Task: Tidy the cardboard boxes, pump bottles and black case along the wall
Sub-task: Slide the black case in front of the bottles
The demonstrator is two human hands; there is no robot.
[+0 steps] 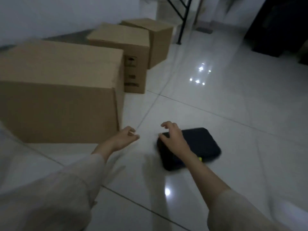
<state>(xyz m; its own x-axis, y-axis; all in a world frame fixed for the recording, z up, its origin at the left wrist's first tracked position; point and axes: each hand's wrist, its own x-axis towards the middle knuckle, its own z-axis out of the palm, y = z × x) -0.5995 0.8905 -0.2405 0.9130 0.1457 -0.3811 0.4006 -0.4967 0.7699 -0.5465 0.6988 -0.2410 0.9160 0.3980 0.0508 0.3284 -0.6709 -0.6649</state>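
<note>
Head view, dim and blurry; black case (198, 147) lies flat on the white tiled floor (233, 130), well apart from the wall (58, 15), with a small yellow-green tag at its near edge; right hand (173, 139) sits over the case's left end, fingers spread and curled, palm down, seems to touch the top but not clamped round it; left hand (124, 139) hovers above bare floor just beside the near corner of the large cardboard box (58, 97), fingers loosely curled, holding nothing; both arms in pale long sleeves; three boxes in a row along the wall: large one nearest, middle box (128, 52) behind it with dark print on its end face, far box (158, 40) just beyond, touching or nearly so; thin black frame leg (182, 22) stands past the far box; light glints on tiles.
</note>
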